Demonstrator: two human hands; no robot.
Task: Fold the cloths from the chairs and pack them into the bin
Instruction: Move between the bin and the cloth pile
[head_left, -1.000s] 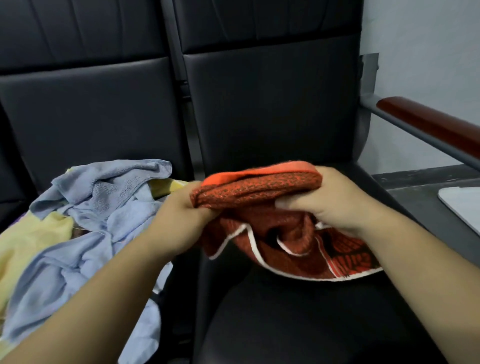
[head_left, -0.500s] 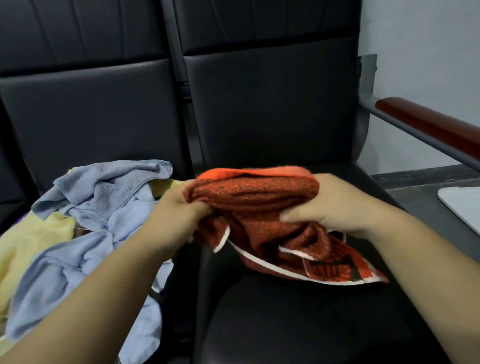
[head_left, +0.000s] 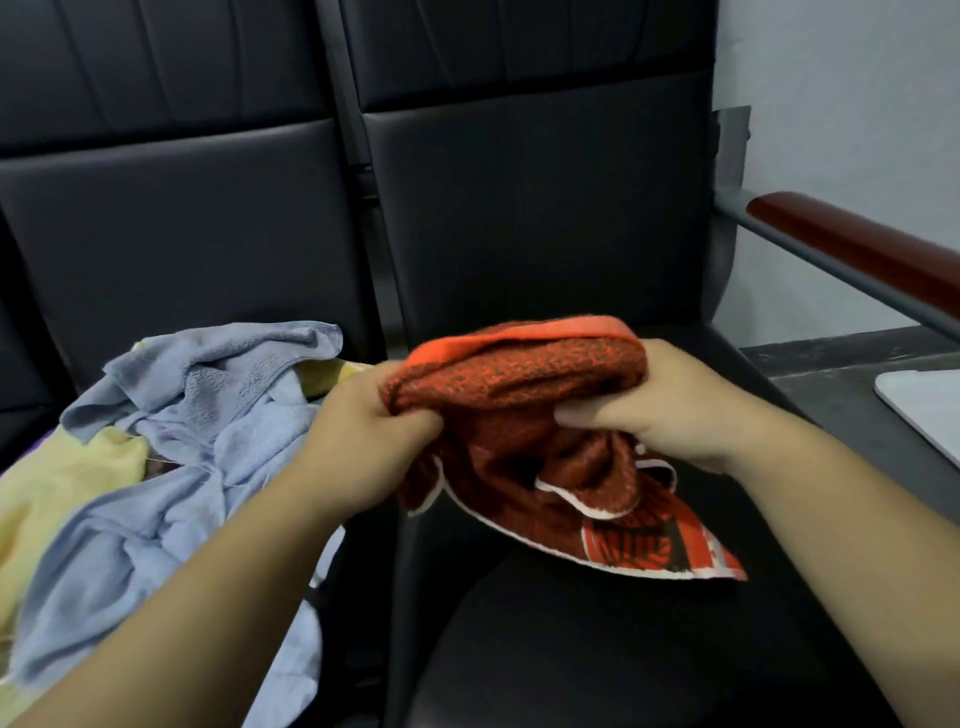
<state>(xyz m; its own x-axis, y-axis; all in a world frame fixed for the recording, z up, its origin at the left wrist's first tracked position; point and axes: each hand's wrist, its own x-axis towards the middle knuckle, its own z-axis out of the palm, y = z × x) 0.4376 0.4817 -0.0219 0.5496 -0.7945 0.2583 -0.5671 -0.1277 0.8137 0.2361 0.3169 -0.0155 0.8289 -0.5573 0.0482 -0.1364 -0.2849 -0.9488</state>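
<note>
Orange-red cloth (head_left: 519, 395) is held bunched over the black chair seat (head_left: 597, 649), its corner trailing toward 5 o'clock. The left hand (head_left: 374, 441) and right hand (head_left: 675, 410) clamp its ends, fingers curled into the fabric. A blue cloth (head_left: 171, 467) lies at 8 o'clock.

Item: person's arms, qty 2. Left hand (head_left: 374, 436), right hand (head_left: 675, 410), forearms (head_left: 208, 597) are seen bare to btm frame edge.
</note>
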